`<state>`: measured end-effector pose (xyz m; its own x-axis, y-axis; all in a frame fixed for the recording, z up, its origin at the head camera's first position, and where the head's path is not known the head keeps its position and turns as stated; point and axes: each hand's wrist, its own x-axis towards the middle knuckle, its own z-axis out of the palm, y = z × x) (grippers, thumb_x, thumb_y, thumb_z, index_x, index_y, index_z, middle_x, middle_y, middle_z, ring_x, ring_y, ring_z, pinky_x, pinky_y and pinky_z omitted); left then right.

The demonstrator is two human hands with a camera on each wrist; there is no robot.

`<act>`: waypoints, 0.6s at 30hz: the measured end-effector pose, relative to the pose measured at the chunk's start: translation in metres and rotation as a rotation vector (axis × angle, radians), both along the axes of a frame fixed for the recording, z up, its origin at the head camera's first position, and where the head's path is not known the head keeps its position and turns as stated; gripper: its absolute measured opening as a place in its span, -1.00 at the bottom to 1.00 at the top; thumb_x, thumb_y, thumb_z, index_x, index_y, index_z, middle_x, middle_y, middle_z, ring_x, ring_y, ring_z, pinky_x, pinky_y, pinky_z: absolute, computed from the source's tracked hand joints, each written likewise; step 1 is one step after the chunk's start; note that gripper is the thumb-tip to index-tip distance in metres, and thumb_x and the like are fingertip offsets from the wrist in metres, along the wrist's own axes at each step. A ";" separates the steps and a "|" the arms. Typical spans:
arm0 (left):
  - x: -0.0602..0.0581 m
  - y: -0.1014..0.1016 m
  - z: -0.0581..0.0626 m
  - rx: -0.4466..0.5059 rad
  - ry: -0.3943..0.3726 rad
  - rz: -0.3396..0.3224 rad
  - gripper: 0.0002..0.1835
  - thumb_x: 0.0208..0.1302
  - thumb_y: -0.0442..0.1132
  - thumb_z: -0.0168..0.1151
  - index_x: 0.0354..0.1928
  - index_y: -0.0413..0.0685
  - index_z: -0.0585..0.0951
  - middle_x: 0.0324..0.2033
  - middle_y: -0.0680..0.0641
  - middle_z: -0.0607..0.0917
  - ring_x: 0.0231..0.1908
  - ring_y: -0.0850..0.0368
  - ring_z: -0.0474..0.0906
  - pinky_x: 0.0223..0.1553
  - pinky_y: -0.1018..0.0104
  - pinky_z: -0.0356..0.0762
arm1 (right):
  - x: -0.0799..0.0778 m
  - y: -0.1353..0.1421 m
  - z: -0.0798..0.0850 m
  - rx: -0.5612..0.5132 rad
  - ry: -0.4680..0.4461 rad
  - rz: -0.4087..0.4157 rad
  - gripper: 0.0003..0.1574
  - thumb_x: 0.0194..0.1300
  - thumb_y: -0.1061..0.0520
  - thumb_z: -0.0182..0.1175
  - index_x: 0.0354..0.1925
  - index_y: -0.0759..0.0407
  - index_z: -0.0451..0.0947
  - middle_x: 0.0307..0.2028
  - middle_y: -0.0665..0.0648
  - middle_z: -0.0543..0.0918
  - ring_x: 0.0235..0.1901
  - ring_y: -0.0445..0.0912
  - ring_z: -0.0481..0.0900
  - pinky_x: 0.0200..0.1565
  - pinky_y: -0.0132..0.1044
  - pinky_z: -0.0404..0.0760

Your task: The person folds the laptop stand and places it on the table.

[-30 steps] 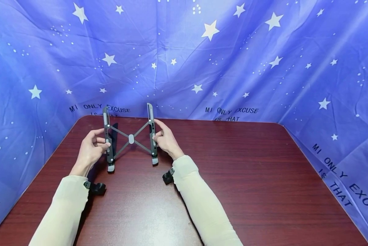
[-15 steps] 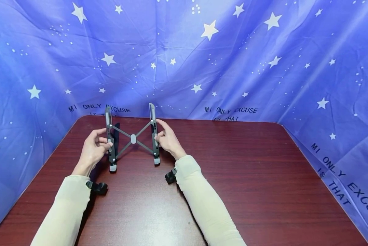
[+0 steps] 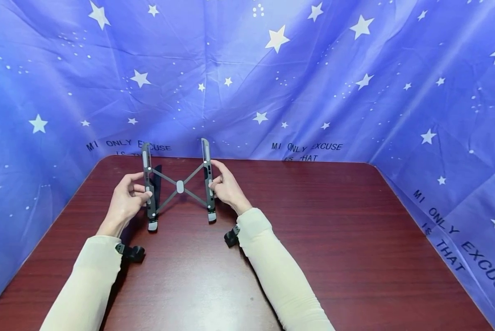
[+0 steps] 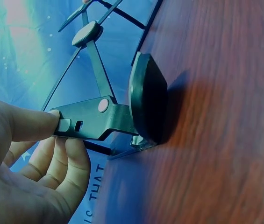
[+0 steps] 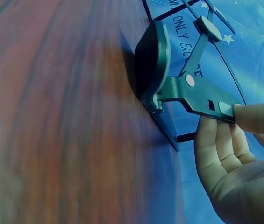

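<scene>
A dark grey folding laptop stand (image 3: 180, 186) is spread out on the tabletop, its crossed struts meeting at an oval light-grey hub. Its two side rails slope upward, with hooked front lips toward me. My left hand (image 3: 125, 198) pinches the left rail (image 4: 87, 116), thumb on the grey pad and fingers beneath, as the left wrist view shows. On the other side, my right hand (image 3: 229, 187) holds the right rail (image 5: 204, 98) the same way, thumb on top. Both front lips, such as the left lip (image 4: 148, 100), sit at the wooden surface.
The reddish-brown wooden table (image 3: 313, 239) extends far to the right of the stand. A blue curtain (image 3: 239, 55) with white stars and printed words hangs behind and along both sides. Black wrist cameras, such as the left device (image 3: 131, 253), stick out inward from the cuffs.
Both hands and the laptop stand have shifted slightly to the right, mostly in the first half second. The grips look the same. The head view has turned a little.
</scene>
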<state>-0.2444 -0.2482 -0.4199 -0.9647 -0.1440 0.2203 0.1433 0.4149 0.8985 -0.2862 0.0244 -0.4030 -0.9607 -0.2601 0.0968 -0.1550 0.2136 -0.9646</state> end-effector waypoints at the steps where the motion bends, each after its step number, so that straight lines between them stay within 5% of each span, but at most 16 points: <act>1: 0.000 0.000 0.000 -0.004 0.003 -0.008 -0.34 0.06 -0.51 0.18 0.24 -0.02 0.28 -0.34 -0.24 0.53 -0.50 0.26 0.55 -0.51 0.30 0.57 | 0.000 0.001 0.000 -0.001 -0.004 0.000 -0.10 0.12 0.47 0.02 0.28 -0.24 0.13 -0.48 0.22 0.56 -0.49 -0.01 0.52 -0.42 0.00 0.57; 9: -0.009 0.001 -0.011 0.006 0.013 -0.029 -0.34 0.06 -0.48 0.20 0.23 0.08 0.30 -0.34 -0.23 0.53 -0.49 0.25 0.55 -0.53 0.32 0.55 | 0.003 0.007 0.004 0.001 -0.016 -0.005 -0.09 0.13 0.50 0.00 0.28 -0.25 0.13 -0.44 0.33 0.56 -0.44 0.12 0.53 -0.38 0.09 0.55; 18: -0.001 0.021 0.004 0.026 0.002 -0.044 -0.35 0.04 -0.54 0.18 0.21 -0.09 0.28 -0.36 -0.29 0.53 -0.53 0.19 0.54 -0.54 0.27 0.55 | 0.004 0.019 0.006 0.031 -0.027 -0.038 -0.09 0.11 0.48 0.02 0.27 -0.26 0.13 -0.47 0.23 0.56 -0.49 0.04 0.52 -0.41 0.03 0.56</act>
